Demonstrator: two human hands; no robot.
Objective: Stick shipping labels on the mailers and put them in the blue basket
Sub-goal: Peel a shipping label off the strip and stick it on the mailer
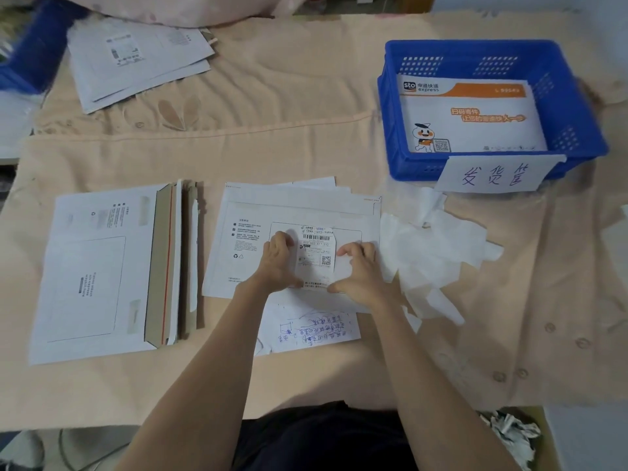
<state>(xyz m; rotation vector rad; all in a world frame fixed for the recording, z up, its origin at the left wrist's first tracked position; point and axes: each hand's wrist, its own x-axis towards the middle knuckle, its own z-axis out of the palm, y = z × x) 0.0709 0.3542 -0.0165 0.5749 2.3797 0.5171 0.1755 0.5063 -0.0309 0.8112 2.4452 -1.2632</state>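
Shipping label (316, 253): flat on top mailer (244, 239) of a stack, table centre, near front edge. Left hand (277, 263) and right hand (356, 270): both grips released, fingers pressing the label's side edges. Blue basket (577, 107): far right corner, one mailer inside.

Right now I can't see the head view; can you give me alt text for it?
Left hand and right hand press a shipping label onto a white mailer on a peach cloth. A blue basket far right holds one mailer; more mailers lie at left, peeled backing paper at right.
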